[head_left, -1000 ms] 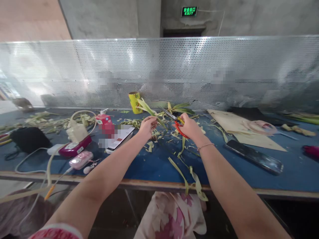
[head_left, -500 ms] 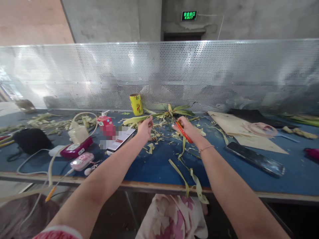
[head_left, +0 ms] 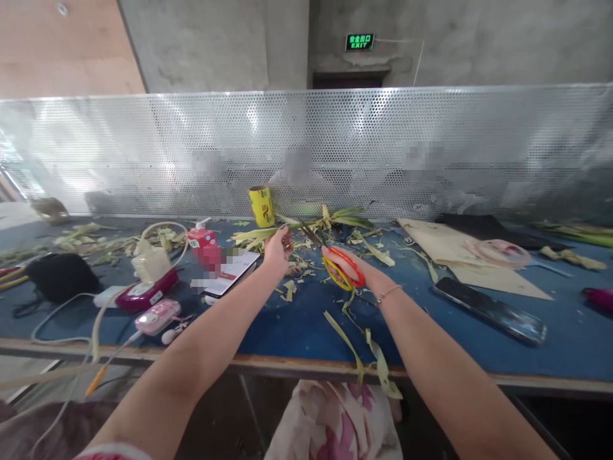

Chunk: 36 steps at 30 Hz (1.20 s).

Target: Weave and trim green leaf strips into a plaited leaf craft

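Note:
My left hand [head_left: 276, 248] is closed in a pinch on a long green leaf strip [head_left: 261, 232] that lies across the blue table [head_left: 297, 319]. My right hand [head_left: 357, 271] grips red and yellow scissors [head_left: 341, 265], whose blades point up and left toward the leaf near my left fingers. Cut leaf scraps [head_left: 368, 348] lie around both hands and hang over the table's front edge.
A yellow can [head_left: 262, 206] stands at the back by the perforated metal screen [head_left: 431, 147]. Left: a red carton [head_left: 204, 246], a white phone [head_left: 233, 271], pink devices [head_left: 156, 316], cables, a black pouch [head_left: 60, 276]. Right: a dark phone [head_left: 488, 310], tan paper [head_left: 460, 252], a pink ring [head_left: 500, 250].
My right hand has drawn back toward me and turned, showing the scissor handles. My left hand stays pinched on the leaf, which has dropped from raised to nearly flat.

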Each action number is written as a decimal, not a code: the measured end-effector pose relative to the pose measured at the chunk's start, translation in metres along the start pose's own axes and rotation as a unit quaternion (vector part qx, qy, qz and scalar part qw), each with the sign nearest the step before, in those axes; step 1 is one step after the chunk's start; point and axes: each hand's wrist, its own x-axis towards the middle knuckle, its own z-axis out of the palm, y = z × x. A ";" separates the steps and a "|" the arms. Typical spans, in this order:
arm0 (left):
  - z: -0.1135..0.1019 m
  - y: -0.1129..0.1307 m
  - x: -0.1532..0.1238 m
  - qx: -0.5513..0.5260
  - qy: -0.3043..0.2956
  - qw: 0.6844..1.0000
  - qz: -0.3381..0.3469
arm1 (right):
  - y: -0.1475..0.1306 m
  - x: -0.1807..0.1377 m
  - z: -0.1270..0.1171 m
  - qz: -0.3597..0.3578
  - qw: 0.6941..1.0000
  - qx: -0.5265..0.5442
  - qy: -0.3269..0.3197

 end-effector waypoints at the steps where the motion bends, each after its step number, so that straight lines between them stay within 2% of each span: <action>1: 0.000 -0.001 -0.001 0.006 -0.007 1.000 -0.003 | -0.001 0.001 0.001 0.005 1.000 0.013 0.003; 9: 0.006 -0.003 -0.015 0.023 -0.012 1.000 -0.007 | 0.001 0.008 0.006 -0.028 0.997 0.064 0.029; 14: 0.010 -0.005 -0.019 0.032 0.006 0.999 -0.014 | 0.000 0.010 0.008 -0.018 0.995 0.083 0.055; 26: 0.011 -0.008 -0.020 0.064 -0.003 0.998 0.025 | 0.004 0.015 0.013 -0.019 0.993 0.058 0.098; 36: 0.009 -0.008 -0.020 0.092 -0.011 0.994 0.055 | 0.003 0.017 0.015 -0.010 0.993 0.073 0.088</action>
